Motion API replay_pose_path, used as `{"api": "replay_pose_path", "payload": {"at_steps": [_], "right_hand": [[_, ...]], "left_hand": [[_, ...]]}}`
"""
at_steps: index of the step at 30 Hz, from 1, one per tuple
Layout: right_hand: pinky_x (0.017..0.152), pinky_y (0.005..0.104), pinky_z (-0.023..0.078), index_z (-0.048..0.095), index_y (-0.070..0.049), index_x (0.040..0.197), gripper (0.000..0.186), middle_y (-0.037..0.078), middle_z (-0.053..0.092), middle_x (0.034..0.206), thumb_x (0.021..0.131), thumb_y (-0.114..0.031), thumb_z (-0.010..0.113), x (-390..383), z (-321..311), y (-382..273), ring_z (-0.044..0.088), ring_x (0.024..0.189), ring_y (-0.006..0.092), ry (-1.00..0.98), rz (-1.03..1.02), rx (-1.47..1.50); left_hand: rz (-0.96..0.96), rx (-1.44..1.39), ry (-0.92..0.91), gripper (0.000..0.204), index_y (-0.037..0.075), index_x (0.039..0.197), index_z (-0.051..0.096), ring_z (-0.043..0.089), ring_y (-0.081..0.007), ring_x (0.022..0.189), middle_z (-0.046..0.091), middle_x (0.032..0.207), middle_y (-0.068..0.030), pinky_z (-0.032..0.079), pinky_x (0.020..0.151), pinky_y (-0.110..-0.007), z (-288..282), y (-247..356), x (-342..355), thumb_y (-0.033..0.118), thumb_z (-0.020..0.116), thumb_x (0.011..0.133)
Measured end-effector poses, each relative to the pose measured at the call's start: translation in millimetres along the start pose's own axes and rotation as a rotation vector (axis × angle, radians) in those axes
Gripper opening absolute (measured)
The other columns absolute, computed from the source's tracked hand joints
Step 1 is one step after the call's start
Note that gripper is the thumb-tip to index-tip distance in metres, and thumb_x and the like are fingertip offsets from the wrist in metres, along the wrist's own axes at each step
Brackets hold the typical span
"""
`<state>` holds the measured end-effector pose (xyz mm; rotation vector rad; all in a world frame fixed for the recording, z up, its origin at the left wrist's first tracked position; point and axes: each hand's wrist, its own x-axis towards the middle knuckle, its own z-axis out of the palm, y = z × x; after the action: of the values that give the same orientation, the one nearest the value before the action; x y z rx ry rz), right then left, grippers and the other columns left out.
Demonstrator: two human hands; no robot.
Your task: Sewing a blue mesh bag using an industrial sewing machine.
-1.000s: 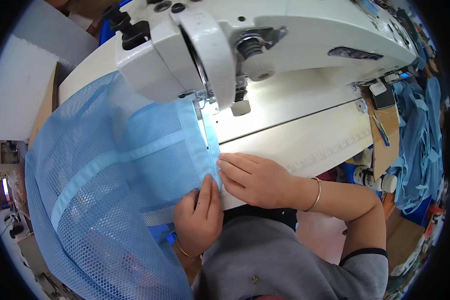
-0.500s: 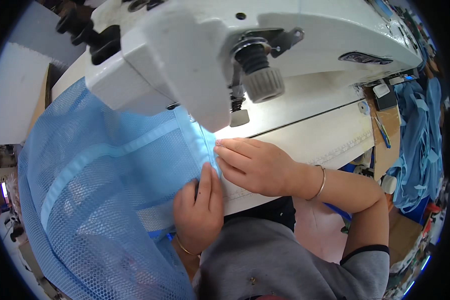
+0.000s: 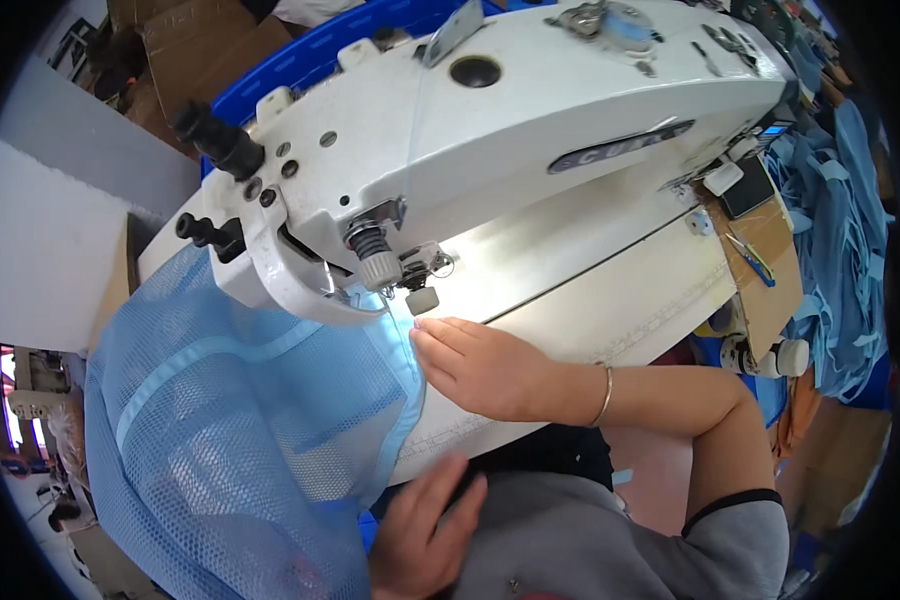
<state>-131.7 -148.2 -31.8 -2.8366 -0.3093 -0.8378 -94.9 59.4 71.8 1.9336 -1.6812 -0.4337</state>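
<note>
Light blue mesh fabric (image 3: 220,430) with smooth blue binding strips spreads over the left side of the bed of a white sewing machine (image 3: 530,120). Its bound edge runs up under the machine head, where the needle area is partly hidden. My right hand (image 3: 485,368) has its fingers together on this edge, just in front of the needle area, thumb out of sight. Nearer my body, my left hand (image 3: 428,530) is off the fabric edge, slightly blurred, its fingers apart and holding nothing.
Yellow-and-blue thread snips (image 3: 753,262) lie on a brown board (image 3: 775,310) to the right. Beyond hang many blue fabric strips (image 3: 835,250). A blue crate (image 3: 300,65) and a cardboard box (image 3: 195,45) stand behind the machine. A white bottle (image 3: 792,357) sits below the board.
My left hand has let go of the fabric edge and drawn back toward my body. My right hand stays at the edge. The view has shifted, showing more of the machine's top.
</note>
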Motion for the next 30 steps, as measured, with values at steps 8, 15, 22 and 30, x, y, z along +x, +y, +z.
{"api": "replay_pose_path", "payload": {"at_steps": [8, 15, 22, 30], "right_hand": [[0.072, 0.0363, 0.055, 0.059, 0.004, 0.107, 0.025, 0.016, 0.065, 0.100, 0.090, -0.014, 0.063, -17.1, -37.2, -79.9, 0.066, 0.084, 0.0236, 0.075, 0.439, 0.770], [0.091, 0.0316, 0.051, 0.052, 0.001, 0.124, 0.036, 0.009, 0.063, 0.113, 0.098, -0.023, 0.057, 24.0, 26.9, -157.5, 0.063, 0.100, 0.0167, -0.269, 1.130, 2.162], [0.072, 0.0263, 0.049, 0.063, -0.001, 0.105, 0.024, 0.004, 0.066, 0.091, 0.096, -0.023, 0.058, 42.5, 35.4, -184.4, 0.060, 0.083, 0.0110, 0.013, 1.111, 2.199], [0.073, 0.0275, 0.051, 0.060, 0.000, 0.111, 0.024, 0.005, 0.067, 0.095, 0.100, -0.019, 0.051, -50.0, 2.9, -164.8, 0.061, 0.084, 0.0097, -0.364, 0.931, 1.702]], "left_hand": [[0.758, 1.146, -0.121, 0.018, 0.006, 0.091, 0.071, 0.060, -0.0239, 0.108, 0.070, 0.104, -0.0084, 0.040, 0.097, -0.042, -93.4, 24.3, -76.4, 0.013, 0.056, 0.084], [0.903, 1.597, -0.035, 0.020, 0.011, 0.075, 0.067, 0.066, -0.0201, 0.092, 0.071, 0.077, -0.0036, 0.040, 0.096, -0.039, -144.7, -15.5, -60.5, 0.021, 0.057, 0.088], [0.912, 1.157, -0.115, 0.031, 0.007, 0.063, 0.051, 0.062, -0.0224, 0.070, 0.059, 0.062, -0.0046, 0.046, 0.090, -0.040, -140.3, -9.5, -17.0, 0.022, 0.067, 0.086], [0.250, 0.617, -0.167, 0.044, -0.001, 0.122, 0.055, 0.048, -0.0368, 0.119, 0.052, 0.131, -0.0194, 0.038, 0.101, -0.047, -15.6, -98.2, 27.1, 0.013, 0.064, 0.081]]}}
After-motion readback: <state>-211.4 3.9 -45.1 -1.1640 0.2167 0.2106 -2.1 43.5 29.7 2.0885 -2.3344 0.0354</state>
